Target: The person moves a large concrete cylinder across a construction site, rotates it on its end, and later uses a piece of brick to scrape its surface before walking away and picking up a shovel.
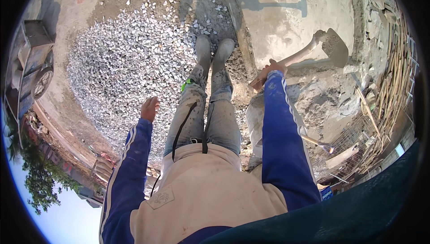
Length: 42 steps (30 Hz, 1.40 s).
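Note:
My right hand (pixel 274 66) is closed round the wooden handle of a shovel (pixel 301 55). The shovel points out to the right, and its grey, dirt-coated blade (pixel 335 48) is over the pale concrete surface. Nothing shows in my left hand (pixel 149 108), which hangs beside my left leg with its fingers loosely bent and partly apart. Below that hand spreads a broad heap of grey crushed stone (pixel 130 60). My boots stand at the heap's right edge, next to a strip of dirt.
A cart with a spoked wheel (pixel 43 82) stands at the far left. Right of my legs is a pale grey sack-like shape (pixel 256 120). Further right lie another shovel (pixel 323 146), wire mesh (pixel 345 143) and a pile of long poles (pixel 396 82). A raised concrete edge (pixel 237 17) runs ahead.

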Motion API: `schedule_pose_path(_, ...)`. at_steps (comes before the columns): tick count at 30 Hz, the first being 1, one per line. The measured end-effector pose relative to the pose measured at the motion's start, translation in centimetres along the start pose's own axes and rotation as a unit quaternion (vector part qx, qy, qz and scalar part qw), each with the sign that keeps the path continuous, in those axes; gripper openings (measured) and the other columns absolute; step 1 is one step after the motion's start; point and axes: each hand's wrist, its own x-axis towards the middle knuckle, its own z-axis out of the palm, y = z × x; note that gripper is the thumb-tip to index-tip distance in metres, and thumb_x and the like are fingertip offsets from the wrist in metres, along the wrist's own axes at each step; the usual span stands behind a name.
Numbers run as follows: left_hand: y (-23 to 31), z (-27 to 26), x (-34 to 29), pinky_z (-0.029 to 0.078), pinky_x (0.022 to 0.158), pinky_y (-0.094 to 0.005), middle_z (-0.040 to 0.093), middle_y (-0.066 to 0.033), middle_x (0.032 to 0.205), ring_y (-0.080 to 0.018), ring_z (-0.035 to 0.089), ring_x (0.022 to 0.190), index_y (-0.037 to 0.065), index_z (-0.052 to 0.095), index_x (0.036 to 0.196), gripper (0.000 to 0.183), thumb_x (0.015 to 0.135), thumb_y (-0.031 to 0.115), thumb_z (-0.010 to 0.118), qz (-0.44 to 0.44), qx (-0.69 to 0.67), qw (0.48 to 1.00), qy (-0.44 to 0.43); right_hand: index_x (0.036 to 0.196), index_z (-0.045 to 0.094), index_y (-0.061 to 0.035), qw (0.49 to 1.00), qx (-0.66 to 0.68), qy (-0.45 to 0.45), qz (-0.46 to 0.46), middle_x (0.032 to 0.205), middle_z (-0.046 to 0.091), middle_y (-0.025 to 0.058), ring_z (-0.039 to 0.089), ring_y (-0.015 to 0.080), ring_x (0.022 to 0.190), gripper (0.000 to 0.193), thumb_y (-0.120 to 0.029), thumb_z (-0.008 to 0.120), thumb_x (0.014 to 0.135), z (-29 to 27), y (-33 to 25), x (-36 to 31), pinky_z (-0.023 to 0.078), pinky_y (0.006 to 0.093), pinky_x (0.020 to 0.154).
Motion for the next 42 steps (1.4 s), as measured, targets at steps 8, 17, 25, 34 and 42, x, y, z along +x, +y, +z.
schedule_pose_path(8,-2.6,-0.3,-1.0,0.04,0.052,-0.0229,0.056,-0.0013,0.074,-0.009,0.049,0.059,0.0,0.058,0.104,0.036,0.086,0.031,0.055,-0.029,0.074,0.996,-0.051,0.105,0.054,0.0019,0.681,-0.67,-0.269,-0.122,0.082,0.063,0.0155,0.063,0.0265,0.067,0.039,-0.015,0.066,0.072,0.7,8.0,-0.3,0.051,0.0388,0.059)
schedule_pose_path(17,12.8,3.3,-5.8,0.041,0.059,-0.0199,0.061,-0.0023,0.094,-0.0086,0.057,0.081,0.001,0.055,0.113,0.036,0.088,0.028,0.055,0.163,0.008,0.985,-0.05,0.101,0.052,0.0038,0.792,-0.549,-0.157,-0.218,0.081,0.062,0.016,0.062,0.0242,0.059,0.047,-0.011,0.075,0.062,-10.7,-2.0,-1.9,0.051,0.0363,0.049)
schedule_pose_path(25,3.5,-1.8,-0.6,0.045,0.065,-0.0225,0.062,-0.0041,0.095,-0.0098,0.057,0.08,0.001,0.058,0.109,0.035,0.087,0.029,0.056,0.077,0.058,0.995,-0.011,0.097,0.045,0.0043,0.927,-0.228,-0.073,-0.29,0.071,0.058,0.0128,0.059,0.0227,0.052,0.043,-0.01,0.071,0.065,-10.2,-6.7,-6.6,0.048,0.0347,0.043)
schedule_pose_path(34,4.1,-3.4,-4.1,0.047,0.068,-0.0247,0.063,-0.0093,0.094,-0.0125,0.058,0.08,-0.004,0.058,0.108,0.039,0.085,0.027,0.058,0.055,0.04,0.998,-0.009,0.081,0.055,0.0053,0.935,-0.297,-0.172,-0.094,0.068,0.06,0.0148,0.057,0.0253,0.051,0.026,-0.017,0.063,0.069,3.4,3.0,0.9,0.048,0.0368,0.049)
schedule_pose_path(42,10.6,-4.2,-6.4,0.047,0.072,-0.0268,0.062,-0.0096,0.096,-0.0143,0.057,0.081,-0.004,0.056,0.109,0.038,0.087,0.027,0.057,0.167,-0.008,0.986,-0.012,0.088,0.062,0.0018,0.8,-0.442,-0.403,0.041,0.079,0.065,0.0154,0.06,0.0269,0.059,0.042,-0.034,0.041,0.084,-4.1,2.9,3.4,0.051,0.0419,0.063)
